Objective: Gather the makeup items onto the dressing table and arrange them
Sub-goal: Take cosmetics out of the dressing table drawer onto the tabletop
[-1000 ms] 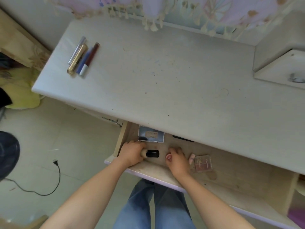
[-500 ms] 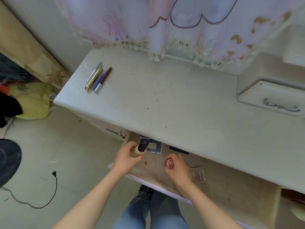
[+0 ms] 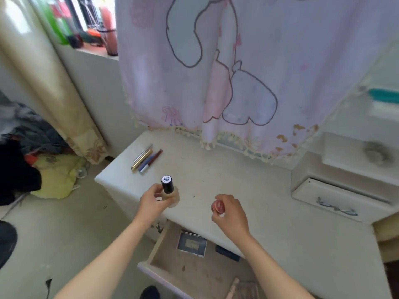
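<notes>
My left hand [image 3: 152,203] is shut on a beige foundation bottle [image 3: 170,194] with a black cap, held upright over the left front of the white dressing table [image 3: 269,212]. A small round pink-red item [image 3: 218,207] sits in my right hand [image 3: 232,215], which is closed around it above the table's front edge. Several slim makeup pens and tubes [image 3: 146,158] lie side by side at the table's far left corner. Below my arms the drawer [image 3: 194,270] stands pulled out, with a grey-blue compact box [image 3: 191,244], a dark slim item [image 3: 227,253] and a clear pink palette [image 3: 246,289] inside.
A pink cartoon-print cloth [image 3: 237,72] hangs over the back of the table. At the right stands a small white drawer unit [image 3: 341,199]. A beige curtain [image 3: 49,93] and a heap of clothes [image 3: 32,169] fill the floor at the left.
Both hands have risen out of the drawer to above the tabletop, the left carrying the foundation bottle, the right the small pink-red item. The view has tilted upward.
</notes>
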